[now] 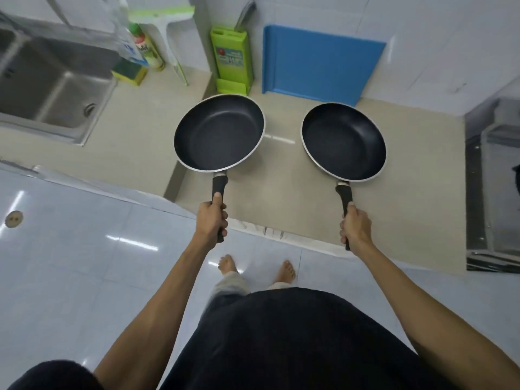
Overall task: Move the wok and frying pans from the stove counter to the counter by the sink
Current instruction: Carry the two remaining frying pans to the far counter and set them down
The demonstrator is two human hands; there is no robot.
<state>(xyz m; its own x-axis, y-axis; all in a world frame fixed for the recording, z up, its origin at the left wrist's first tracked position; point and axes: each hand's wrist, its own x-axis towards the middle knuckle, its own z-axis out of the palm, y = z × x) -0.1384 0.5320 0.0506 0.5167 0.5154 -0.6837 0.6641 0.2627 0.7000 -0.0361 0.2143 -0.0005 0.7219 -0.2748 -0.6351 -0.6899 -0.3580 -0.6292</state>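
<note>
I count two frying pans, both dark inside with a pale rim and a black handle. I hold one in each hand.

My left hand [211, 219] is wrapped around the handle of the left pan [219, 133], fingers [224, 218] closed on the grip, thumb laid along the top of the handle and pointing toward the pan. My right hand [355, 228] grips the handle of the right pan [343, 142] the same way, fingers closed, thumb on top. Both arms reach forward, nearly straight, roughly parallel, with the pans side by side and apart from each other.

Both pans sit over the beige surface [140, 142] between the sink and the stove. I cannot tell whether they rest on it or hang just above it.

One steel sink [50, 83] is at the far left. One stove [495, 175] shows at the right edge. Against the back wall I count one blue cutting board [320, 63], one green knife block [232, 60], two bottles [138, 43] and one yellow-green sponge [130, 72] beside the sink. My two bare feet [228, 264] stand on the tiled floor.
</note>
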